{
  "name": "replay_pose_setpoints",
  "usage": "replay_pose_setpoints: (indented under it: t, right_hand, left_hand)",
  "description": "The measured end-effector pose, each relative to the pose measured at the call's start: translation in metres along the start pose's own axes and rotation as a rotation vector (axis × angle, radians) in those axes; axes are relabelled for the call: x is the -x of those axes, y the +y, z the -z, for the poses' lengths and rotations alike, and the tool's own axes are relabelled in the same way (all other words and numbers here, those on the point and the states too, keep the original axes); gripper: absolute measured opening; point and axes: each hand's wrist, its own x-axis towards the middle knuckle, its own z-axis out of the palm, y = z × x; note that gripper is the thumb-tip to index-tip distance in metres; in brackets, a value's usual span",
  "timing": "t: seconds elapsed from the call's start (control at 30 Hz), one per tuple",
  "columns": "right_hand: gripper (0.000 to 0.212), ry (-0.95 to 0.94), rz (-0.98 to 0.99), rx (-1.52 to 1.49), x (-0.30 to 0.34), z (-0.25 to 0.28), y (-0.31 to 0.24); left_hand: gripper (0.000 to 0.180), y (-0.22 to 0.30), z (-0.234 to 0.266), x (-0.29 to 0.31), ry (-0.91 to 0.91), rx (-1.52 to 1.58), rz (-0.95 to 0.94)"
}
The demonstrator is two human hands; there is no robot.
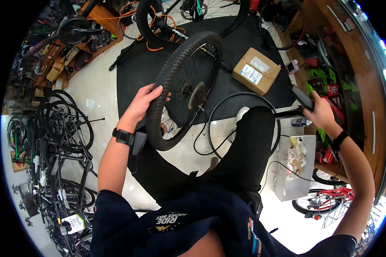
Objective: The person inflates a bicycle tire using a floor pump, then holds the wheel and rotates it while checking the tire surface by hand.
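A bicycle wheel with a knobby black tyre stands tilted in front of my legs, its cassette facing right. My left hand grips the tyre on its left side, thumb over the tread. Out to the right, my right hand is closed around a dark handle, which looks like a floor pump's. A dark rod runs from it toward my knee, which hides the rest. A thin black hose meets the wheel near the rim below the cassette; its far end is unclear.
A cardboard box rests on the black mat ahead. Around my right leg lies a large black hoop. A white bin with litter stands at right, below wooden shelving. Bicycles crowd the left; an orange hose lies beyond.
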Motion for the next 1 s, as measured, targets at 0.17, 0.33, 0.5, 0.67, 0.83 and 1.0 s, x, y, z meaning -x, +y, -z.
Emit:
replay_pose_setpoints:
  t: [0.17,0.33,0.5,0.67,0.83,1.0]
  right_hand:
    - [0.041,-0.065,0.008,-0.129,0.021,0.022,-0.011]
    - [0.04,-0.236,0.079,-0.165,0.038,0.098,-0.031]
    - [0.064,-0.034,-0.278,-0.018,0.049,0.235,-0.061]
    - [0.068,-0.016,-0.215,-0.003,0.034,0.234,-0.055]
    - [0.068,-0.006,-0.212,-0.062,0.024,0.146,0.004]
    - [0.067,-0.03,-0.203,-0.179,0.007,0.079,0.028]
  left_hand:
    - [0.038,-0.003,-0.012,0.023,0.005,0.035,0.018]
    - [0.041,-0.003,-0.017,0.038,-0.004,-0.012,0.035]
    - [0.05,-0.015,-0.019,0.034,0.238,-0.485,-0.272]
    - [0.054,-0.001,-0.043,0.036,0.448,-1.011,-0.462]
    - [0.055,-0.02,-0.046,0.006,0.5,-1.008,-0.583]
    - [0.059,-0.026,-0.05,-0.021,0.525,-0.982,-0.511]
